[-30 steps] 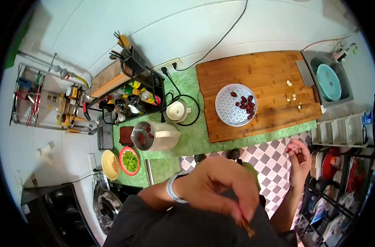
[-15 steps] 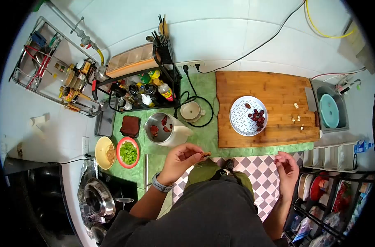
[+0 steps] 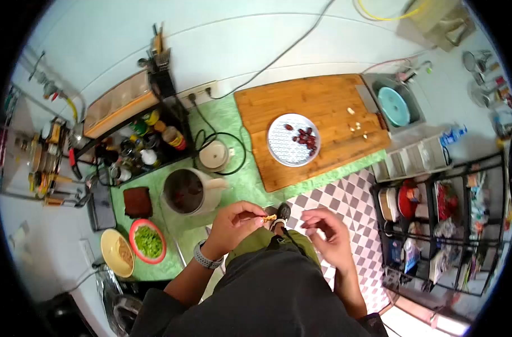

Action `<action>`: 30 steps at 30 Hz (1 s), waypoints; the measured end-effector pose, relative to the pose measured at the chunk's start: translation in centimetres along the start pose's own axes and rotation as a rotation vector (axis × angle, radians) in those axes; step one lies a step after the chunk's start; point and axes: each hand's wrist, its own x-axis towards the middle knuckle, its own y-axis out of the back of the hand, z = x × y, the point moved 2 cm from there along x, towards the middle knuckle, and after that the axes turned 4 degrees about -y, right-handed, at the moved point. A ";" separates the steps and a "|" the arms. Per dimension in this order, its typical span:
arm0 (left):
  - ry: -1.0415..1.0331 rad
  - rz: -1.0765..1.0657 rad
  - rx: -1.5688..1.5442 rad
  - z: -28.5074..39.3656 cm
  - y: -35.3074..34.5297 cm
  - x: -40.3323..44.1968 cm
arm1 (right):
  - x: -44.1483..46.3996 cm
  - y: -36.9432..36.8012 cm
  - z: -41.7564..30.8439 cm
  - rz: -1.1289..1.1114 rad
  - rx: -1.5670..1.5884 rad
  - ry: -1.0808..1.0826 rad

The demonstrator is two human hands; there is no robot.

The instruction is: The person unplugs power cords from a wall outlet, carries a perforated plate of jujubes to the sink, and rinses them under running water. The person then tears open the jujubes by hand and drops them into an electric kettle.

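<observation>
My left hand [image 3: 236, 227], with a grey watch band on its wrist, pinches a split red date [image 3: 270, 217], its yellow-brown flesh showing, between thumb and fingertips. To its right, my right hand [image 3: 330, 238] is slightly blurred, its fingers bent and apart from the thumb, with nothing visible in it. Up and left of my left hand stands a white-handled steel jug [image 3: 184, 192] with some dark red pieces inside. Several whole red dates [image 3: 305, 140] lie on a white patterned plate [image 3: 278, 153] on the wooden cutting board [image 3: 334, 101].
Small pale pieces [image 3: 354, 127] lie on the board's right side, near a sink with a teal basin [image 3: 393, 106]. A bowl of chopped greens [image 3: 148, 241], a yellow bowl [image 3: 111, 253] and a dark red block [image 3: 138, 202] stand left. A black cable [image 3: 245, 149] loops behind the jug.
The view has turned and shifted, so the counter sits further left. My right hand has come closer to my left hand, which still holds the date.
</observation>
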 end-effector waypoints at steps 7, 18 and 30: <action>0.085 -0.326 -0.037 -1.2 -3.8 1.5 | -2.5 -1.4 -1.0 0.081 -0.020 0.008; 0.118 -0.474 0.126 -3.6 -13.3 1.7 | -9.1 4.5 2.9 0.312 0.098 0.001; 0.105 -0.372 0.256 -10.8 -28.1 -2.1 | -18.3 17.5 6.0 0.216 0.239 0.041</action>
